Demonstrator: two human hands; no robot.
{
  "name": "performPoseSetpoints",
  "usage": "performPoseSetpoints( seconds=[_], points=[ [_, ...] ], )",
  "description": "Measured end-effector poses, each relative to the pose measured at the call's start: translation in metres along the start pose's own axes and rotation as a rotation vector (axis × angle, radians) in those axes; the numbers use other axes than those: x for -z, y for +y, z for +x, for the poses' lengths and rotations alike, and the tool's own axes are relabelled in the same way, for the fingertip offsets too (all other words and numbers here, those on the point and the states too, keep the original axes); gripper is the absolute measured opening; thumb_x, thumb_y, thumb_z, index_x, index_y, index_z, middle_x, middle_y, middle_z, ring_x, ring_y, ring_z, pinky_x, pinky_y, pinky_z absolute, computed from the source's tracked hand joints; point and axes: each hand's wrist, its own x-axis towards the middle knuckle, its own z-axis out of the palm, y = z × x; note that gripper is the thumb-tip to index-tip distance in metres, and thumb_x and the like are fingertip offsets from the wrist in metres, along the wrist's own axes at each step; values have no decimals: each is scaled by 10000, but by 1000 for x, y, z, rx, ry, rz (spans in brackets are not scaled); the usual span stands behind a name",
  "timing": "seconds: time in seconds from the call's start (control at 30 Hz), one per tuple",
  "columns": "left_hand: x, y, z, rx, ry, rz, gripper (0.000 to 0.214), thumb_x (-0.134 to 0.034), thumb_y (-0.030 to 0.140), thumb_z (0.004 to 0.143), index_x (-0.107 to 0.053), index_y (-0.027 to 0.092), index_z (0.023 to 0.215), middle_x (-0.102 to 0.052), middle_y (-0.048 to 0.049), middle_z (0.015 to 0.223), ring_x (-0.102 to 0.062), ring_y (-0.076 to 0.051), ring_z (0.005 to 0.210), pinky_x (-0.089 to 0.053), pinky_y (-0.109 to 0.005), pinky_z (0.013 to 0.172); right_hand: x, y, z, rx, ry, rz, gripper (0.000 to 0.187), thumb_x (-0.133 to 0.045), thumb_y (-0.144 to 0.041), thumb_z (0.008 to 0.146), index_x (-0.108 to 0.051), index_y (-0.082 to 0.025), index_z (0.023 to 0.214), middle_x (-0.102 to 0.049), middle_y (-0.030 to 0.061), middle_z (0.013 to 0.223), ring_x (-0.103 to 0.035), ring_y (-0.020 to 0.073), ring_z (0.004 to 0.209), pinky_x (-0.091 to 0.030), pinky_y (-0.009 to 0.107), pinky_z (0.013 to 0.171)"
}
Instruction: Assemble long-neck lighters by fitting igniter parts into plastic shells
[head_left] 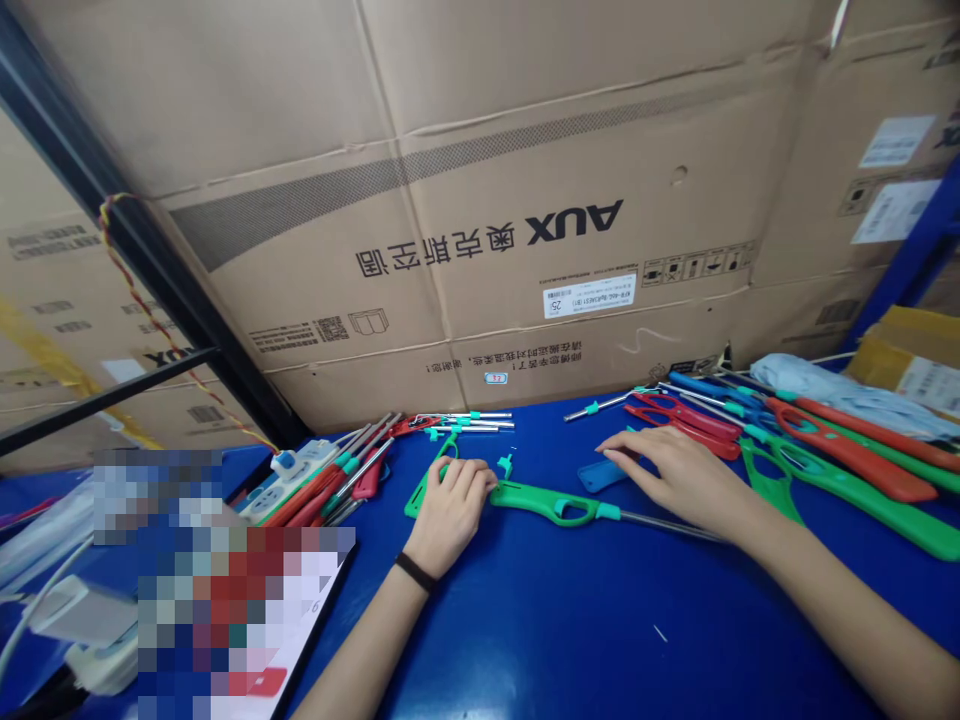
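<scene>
A green long-necked lighter (559, 504) lies across the blue table (555, 630), its metal tube pointing right. My left hand (452, 508) is closed round the lighter's handle end, over a green half shell (420, 487). My right hand (670, 473) lies flat with fingers stretched out, fingertips by a small blue plastic piece (602, 474) and the palm over the metal tube. A small green part (506, 465) sits just behind the lighter.
A pile of red and green lighters (334, 487) lies at the left with a white power strip (289, 472). More red, green and blue lighter parts (817, 450) are spread at the right. Large cardboard boxes (480, 200) stand behind the table.
</scene>
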Motion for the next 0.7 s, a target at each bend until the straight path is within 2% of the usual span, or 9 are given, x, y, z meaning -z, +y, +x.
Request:
performPoseSetpoints(
  seconds=[0.43, 0.5, 0.57, 0.63, 0.7],
  points=[
    [4, 0, 2, -106, -44, 113, 248, -353, 98, 948, -593, 159, 931, -656, -63, 962, -554, -201, 841, -324, -405, 889, 17, 4, 0, -96, -14, 7, 287, -385, -351, 930, -652, -249, 962, -710, 2, 988, -654, 216, 915, -474, 342, 821],
    [2, 0, 1, -122, -47, 116, 259, -344, 95, 949, -594, 160, 943, -658, -62, 963, -557, -201, 840, -322, -406, 893, 21, 6, 0, -155, -10, -18, 296, -375, -360, 927, -650, -253, 944, -714, 2, 972, -658, 221, 904, -478, 332, 784],
    [2, -1, 1, -135, -48, 115, 260, -344, 93, 949, -595, 162, 951, -660, -60, 961, -558, -199, 836, -325, -404, 891, 25, 12, -1, -255, -16, -67, 298, -372, -384, 916, -642, -260, 914, -719, 2, 898, -670, 228, 837, -482, 317, 681],
    [1, -1, 1, -138, -51, 107, 245, -359, 103, 947, -595, 166, 956, -662, -58, 960, -562, -199, 830, -334, -404, 885, 31, 22, -4, -373, -48, -102, 294, -379, -416, 901, -620, -252, 865, -709, 4, 775, -671, 224, 725, -454, 291, 561],
    [2, -1, 2, -128, -53, 84, 215, -385, 131, 946, -597, 169, 942, -664, -60, 950, -567, -201, 825, -349, -407, 876, 39, 36, -9, -472, -116, -75, 283, -394, -427, 884, -577, -229, 801, -684, 8, 669, -655, 205, 624, -432, 274, 504]
  ],
)
